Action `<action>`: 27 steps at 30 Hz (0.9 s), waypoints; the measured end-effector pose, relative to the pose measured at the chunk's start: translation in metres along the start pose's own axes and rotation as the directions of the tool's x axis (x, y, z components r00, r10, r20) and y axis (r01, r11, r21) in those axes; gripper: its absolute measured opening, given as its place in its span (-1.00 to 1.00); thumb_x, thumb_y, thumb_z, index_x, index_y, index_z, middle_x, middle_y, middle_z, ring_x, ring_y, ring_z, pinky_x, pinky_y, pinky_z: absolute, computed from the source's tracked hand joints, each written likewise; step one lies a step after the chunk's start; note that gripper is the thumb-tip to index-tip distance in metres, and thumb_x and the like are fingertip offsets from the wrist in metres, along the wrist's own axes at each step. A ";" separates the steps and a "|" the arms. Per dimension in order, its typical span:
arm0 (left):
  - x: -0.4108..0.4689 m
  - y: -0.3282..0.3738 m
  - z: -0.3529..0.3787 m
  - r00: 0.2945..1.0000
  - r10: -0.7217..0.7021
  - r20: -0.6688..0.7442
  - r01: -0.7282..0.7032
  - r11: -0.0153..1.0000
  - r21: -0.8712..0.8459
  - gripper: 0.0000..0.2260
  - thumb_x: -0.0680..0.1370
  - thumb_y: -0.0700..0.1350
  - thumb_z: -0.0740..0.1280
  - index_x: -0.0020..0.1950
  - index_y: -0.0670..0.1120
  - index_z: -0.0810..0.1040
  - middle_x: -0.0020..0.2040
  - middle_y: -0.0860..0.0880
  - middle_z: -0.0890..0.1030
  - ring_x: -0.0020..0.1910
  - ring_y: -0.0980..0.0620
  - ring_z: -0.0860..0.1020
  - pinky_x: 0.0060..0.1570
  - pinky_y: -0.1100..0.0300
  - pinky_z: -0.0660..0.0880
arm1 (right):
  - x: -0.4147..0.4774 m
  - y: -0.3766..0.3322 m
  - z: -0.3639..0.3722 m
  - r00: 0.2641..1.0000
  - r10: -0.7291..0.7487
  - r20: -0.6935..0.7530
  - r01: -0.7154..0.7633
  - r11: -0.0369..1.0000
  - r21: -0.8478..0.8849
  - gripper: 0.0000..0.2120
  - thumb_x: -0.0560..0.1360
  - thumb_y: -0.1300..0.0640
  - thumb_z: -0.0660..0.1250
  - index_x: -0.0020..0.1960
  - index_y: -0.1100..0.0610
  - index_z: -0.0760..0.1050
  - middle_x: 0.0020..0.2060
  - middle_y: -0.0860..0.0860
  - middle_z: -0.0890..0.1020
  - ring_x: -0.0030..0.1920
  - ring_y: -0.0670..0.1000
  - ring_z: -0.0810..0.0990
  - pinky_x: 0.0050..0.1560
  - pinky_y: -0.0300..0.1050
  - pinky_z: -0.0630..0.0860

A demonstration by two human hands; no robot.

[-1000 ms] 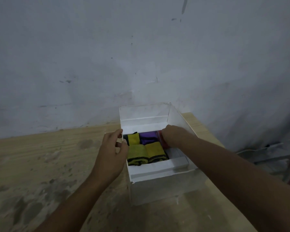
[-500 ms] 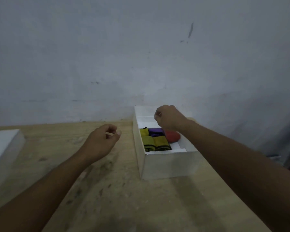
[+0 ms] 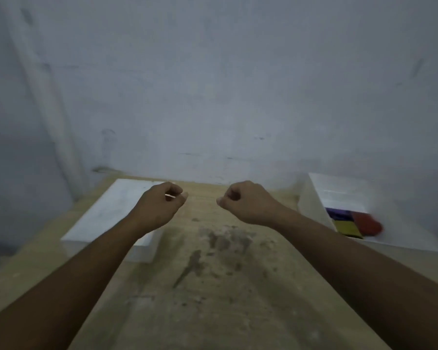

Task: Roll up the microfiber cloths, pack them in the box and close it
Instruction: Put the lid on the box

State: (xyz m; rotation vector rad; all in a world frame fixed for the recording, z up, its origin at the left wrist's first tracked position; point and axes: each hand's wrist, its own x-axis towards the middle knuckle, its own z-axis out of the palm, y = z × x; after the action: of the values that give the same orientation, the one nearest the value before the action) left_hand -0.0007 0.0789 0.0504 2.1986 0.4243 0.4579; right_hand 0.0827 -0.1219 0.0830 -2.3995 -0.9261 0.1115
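The open white box (image 3: 311, 210) sits at the right edge of the view on the wooden surface (image 3: 213, 286), close to the wall (image 3: 213, 84). Inside it lie rolled microfiber cloths: a purple one (image 3: 339, 213) at the back, a yellow one (image 3: 347, 227) with a dark edge in front of it, and a red one (image 3: 366, 223) to their right. The picture is blurred there, so how tightly they are packed cannot be told. No brand, label or writing can be read on the box or anywhere else.

Well apart from it, at the left of the surface, lies a flat white lid (image 3: 106, 215), top up. The left hand (image 3: 159, 205) hovers above the lid's right side, fingers curled loosely inward, holding nothing that can be seen. The right hand (image 3: 245, 202) hangs over the bare middle of the surface between lid and box, closed into a loose fist, also with nothing visible in it. Dark stains mark the wood below the two hands.
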 end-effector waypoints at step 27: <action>-0.015 -0.187 -0.087 0.822 -0.501 -0.270 0.489 0.865 -0.116 -0.48 0.55 0.10 0.28 0.34 -0.26 0.39 0.26 -0.22 0.49 0.04 -0.12 0.48 -0.09 0.05 0.42 | 0.072 -0.070 0.204 0.889 0.290 0.356 -0.451 0.693 0.562 -0.48 0.53 -0.06 0.30 0.41 0.15 0.39 0.31 0.07 0.52 0.20 0.12 0.55 0.23 0.04 0.51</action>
State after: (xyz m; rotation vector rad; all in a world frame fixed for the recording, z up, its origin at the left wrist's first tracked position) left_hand -0.0808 0.2418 -0.0487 1.8802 1.1076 0.4940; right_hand 0.0408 0.0628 -0.0431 -1.9010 -0.3697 0.7680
